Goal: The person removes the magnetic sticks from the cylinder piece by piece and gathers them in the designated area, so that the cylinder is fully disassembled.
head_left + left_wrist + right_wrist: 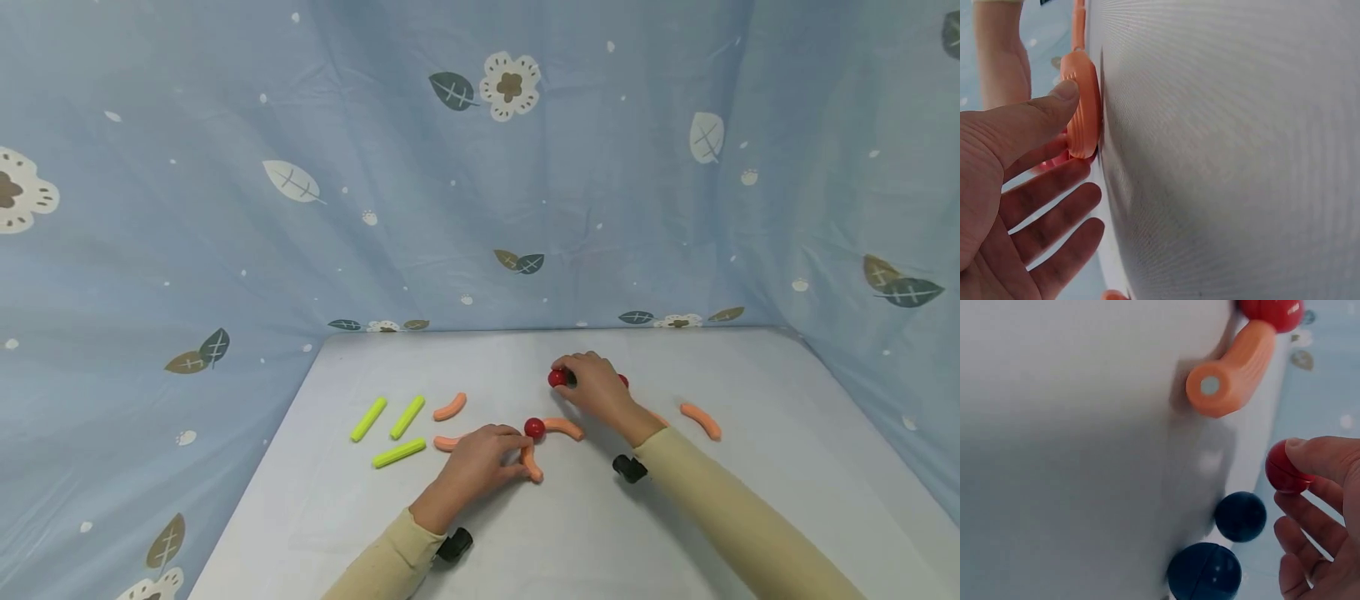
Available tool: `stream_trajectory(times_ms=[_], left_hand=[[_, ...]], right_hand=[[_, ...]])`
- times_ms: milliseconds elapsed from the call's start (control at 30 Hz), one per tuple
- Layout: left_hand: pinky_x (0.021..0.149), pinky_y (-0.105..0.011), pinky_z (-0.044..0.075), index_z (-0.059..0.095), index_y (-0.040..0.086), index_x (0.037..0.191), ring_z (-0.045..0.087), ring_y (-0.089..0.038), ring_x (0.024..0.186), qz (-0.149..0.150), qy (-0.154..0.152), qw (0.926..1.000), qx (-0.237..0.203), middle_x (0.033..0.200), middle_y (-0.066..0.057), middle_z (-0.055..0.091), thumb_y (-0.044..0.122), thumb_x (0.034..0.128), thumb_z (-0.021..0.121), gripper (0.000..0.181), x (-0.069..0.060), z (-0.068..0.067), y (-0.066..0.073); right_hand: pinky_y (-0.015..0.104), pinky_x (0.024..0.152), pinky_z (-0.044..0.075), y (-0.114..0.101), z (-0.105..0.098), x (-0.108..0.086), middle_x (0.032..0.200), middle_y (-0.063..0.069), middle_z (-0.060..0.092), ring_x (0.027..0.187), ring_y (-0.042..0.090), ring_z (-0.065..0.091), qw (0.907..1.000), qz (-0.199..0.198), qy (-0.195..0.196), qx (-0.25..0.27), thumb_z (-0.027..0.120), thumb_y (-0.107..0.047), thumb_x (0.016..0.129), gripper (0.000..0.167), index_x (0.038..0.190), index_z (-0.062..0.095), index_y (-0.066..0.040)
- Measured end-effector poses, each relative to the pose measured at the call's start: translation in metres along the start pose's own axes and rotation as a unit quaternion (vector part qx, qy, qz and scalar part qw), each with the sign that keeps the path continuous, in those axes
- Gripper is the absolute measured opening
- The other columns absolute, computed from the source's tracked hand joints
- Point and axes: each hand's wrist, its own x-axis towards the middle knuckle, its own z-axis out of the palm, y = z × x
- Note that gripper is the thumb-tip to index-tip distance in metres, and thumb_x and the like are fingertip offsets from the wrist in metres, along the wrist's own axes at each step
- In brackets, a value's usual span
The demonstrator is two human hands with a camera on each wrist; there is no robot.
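In the head view my left hand (480,463) pinches a short orange curved rod (531,463) between thumb and fingers. That rod's far end meets a red ball (534,428), and another orange curved rod (562,428) extends rightward from the ball. The left wrist view shows the thumb pressing the ridged side of the orange rod (1085,106). Farther back, my right hand (596,387) pinches a second red ball (557,377) with thumb and fingertips. In the right wrist view, this red ball (1284,467) appears above two dark blue balls (1241,516).
Several yellow-green straight rods (399,452) lie at the left of the white table (345,517), beside loose orange curved rods (450,407). One orange rod (701,422) lies to the right. Behind the right hand, a red ball (623,381) is partly hidden. A patterned blue curtain (405,208) surrounds the table.
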Motion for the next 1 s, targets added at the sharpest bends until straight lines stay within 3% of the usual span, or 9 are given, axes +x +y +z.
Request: stream_trajectory(times_ms=[167, 333, 767, 1000], left_hand=[[0.095, -0.030, 0.054, 0.074, 0.022, 0.124, 0.064, -0.012, 0.116, 0.001, -0.005, 1.0000, -0.006, 0.123, 0.006, 0.070, 0.041, 0.0866, 0.081, 0.042, 0.002, 0.001, 0.002], [0.095, -0.030, 0.054, 0.074, 0.023, 0.125, 0.064, -0.012, 0.115, 0.000, -0.011, 0.9999, -0.004, 0.123, 0.007, 0.070, 0.040, 0.0882, 0.080, 0.041, 0.003, 0.001, 0.003], [0.092, -0.029, 0.055, 0.075, 0.024, 0.124, 0.065, -0.011, 0.112, 0.000, -0.007, 1.0000, 0.004, 0.120, 0.007, 0.071, 0.039, 0.0881, 0.080, 0.039, 0.003, 0.000, 0.001], [0.089, -0.031, 0.056, 0.076, 0.024, 0.117, 0.065, -0.013, 0.112, -0.004, 0.005, 1.0000, 0.002, 0.118, 0.007, 0.071, 0.036, 0.0895, 0.079, 0.030, 0.003, 0.000, -0.004]], right_hand=[[0.048, 0.089, 0.051, 0.002, 0.010, 0.016, 0.117, 0.007, 0.073, 0.102, 0.028, 0.060, 0.9987, 0.020, -0.032, -0.035, 0.080, -0.027, 0.089, 0.037, 0.122, 0.072, -0.013], [0.051, 0.094, 0.050, 0.004, 0.015, 0.020, 0.120, 0.010, 0.072, 0.106, 0.030, 0.060, 0.9975, 0.023, -0.043, -0.051, 0.079, -0.027, 0.089, 0.038, 0.123, 0.072, -0.012], [0.052, 0.096, 0.050, 0.003, 0.015, 0.021, 0.123, 0.012, 0.070, 0.109, 0.032, 0.059, 0.9972, 0.026, -0.045, -0.053, 0.078, -0.027, 0.090, 0.040, 0.126, 0.071, -0.012], [0.052, 0.093, 0.051, 0.002, 0.011, 0.013, 0.121, 0.012, 0.070, 0.108, 0.033, 0.060, 0.9988, 0.000, -0.014, -0.047, 0.080, -0.025, 0.088, 0.040, 0.125, 0.071, -0.011]])
